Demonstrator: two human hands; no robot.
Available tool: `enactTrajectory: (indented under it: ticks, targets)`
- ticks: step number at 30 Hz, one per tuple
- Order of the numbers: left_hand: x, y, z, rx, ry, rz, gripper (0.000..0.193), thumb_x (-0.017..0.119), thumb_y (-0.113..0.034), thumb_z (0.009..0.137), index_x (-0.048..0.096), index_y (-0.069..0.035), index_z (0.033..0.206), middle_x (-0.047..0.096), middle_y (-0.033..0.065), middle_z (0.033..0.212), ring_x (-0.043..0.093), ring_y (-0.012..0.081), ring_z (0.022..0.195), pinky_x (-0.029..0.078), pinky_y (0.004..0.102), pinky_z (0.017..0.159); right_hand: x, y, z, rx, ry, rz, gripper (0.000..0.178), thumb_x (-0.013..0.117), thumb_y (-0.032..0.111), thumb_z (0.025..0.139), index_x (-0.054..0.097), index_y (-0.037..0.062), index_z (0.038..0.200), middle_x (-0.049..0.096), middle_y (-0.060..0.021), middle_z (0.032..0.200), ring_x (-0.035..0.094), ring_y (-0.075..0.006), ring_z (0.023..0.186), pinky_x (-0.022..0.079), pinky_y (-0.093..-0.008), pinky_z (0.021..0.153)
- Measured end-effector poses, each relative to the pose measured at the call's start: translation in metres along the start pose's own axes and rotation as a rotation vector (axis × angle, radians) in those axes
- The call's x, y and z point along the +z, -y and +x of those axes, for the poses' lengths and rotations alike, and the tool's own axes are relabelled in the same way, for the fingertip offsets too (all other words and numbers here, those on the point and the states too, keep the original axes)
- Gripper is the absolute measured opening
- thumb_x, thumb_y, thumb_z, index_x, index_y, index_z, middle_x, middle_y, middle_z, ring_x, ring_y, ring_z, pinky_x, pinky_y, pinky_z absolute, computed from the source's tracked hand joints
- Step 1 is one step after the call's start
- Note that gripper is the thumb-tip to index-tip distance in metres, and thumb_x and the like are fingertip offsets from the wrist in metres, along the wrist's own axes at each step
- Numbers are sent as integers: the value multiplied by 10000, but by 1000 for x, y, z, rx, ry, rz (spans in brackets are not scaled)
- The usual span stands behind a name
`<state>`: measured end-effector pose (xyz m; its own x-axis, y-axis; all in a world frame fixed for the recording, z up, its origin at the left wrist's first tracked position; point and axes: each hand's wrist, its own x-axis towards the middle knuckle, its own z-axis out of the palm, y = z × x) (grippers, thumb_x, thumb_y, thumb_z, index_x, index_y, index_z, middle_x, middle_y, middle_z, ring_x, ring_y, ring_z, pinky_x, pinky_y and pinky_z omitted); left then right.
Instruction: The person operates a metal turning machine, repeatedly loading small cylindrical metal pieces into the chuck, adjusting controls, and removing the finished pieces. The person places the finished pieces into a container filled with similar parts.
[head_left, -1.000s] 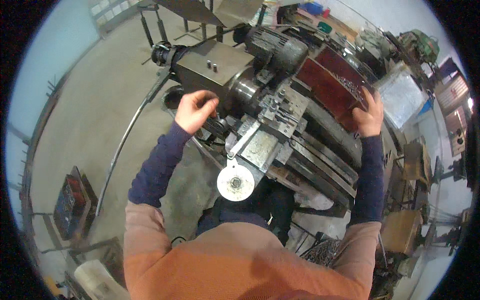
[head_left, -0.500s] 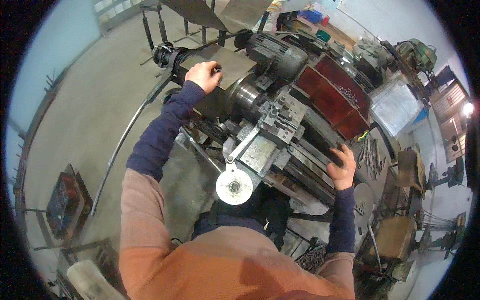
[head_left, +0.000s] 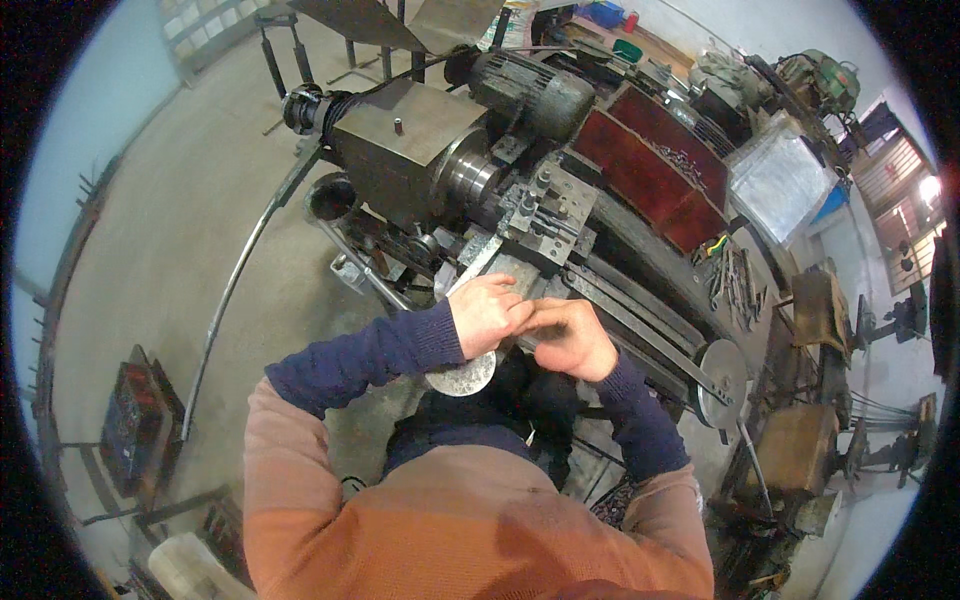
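My left hand (head_left: 487, 315) and my right hand (head_left: 573, 337) meet above the cross slide of a metal lathe, just beyond its round handwheel disc (head_left: 463, 376). The left fingers are curled, and the right fingers reach across to touch them. Whatever lies between them, if anything, is hidden. Ahead of the hands sits the tool post (head_left: 548, 217) with its bolts. The bright steel chuck (head_left: 470, 180) is to its left. On the flat top of the headstock (head_left: 400, 110) a small metal cylinder (head_left: 398, 127) stands upright.
An electric motor (head_left: 530, 95) stands behind the headstock. Beyond the bed lies a red tray (head_left: 650, 180) with metal bits, and several hand tools (head_left: 735, 280) lie to its right. Another handwheel (head_left: 718, 385) is at the bed's right end. A long bent rod (head_left: 240, 270) slants down at left.
My left hand has come down from the headstock top, where the small cylinder now shows. My right hand has moved left from beside the bed to meet it.
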<state>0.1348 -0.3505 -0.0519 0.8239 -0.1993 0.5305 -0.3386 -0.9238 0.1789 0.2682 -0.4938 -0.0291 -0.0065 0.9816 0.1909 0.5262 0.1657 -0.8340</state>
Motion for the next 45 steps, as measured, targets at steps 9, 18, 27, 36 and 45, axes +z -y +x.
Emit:
enactTrajectory:
  ticks: [9,18,27,36,45]
  targets:
    - [-4,14,-11,-10,103,14,296,573,-84,601,541,-1,883,575,113,742,579,297,743,459,387,816,-7,11,25,46,83,-139,224,582,102,564,660,33,762,620,-142,728,605,-283,668,481,-325,635]
    - [-108,59,-73,-345,-112,353,303,592,-77,687,543,-39,984,612,129,793,591,321,751,470,416,652,-37,-4,122,-105,-17,-977,232,616,168,568,693,84,769,643,-73,752,558,-251,835,451,-349,759]
    - [-177,63,-306,-1228,166,569,451,647,-274,755,513,-45,1119,592,164,808,583,348,788,461,433,668,-34,-51,181,269,148,-1120,270,631,282,570,679,84,748,655,-122,819,598,-286,878,407,-486,848]
    - [-163,78,-331,-1489,150,580,346,647,-324,733,544,-46,912,610,165,766,584,368,778,468,445,672,-37,-57,203,315,237,-1002,285,647,273,582,659,35,737,642,-186,776,638,-325,744,518,-401,712]
    - [-243,191,-386,-1613,318,925,225,559,-103,721,654,-111,925,648,127,909,623,300,870,509,404,727,-39,-59,192,227,177,-992,294,665,243,547,690,48,766,625,-202,776,608,-347,753,489,-415,695]
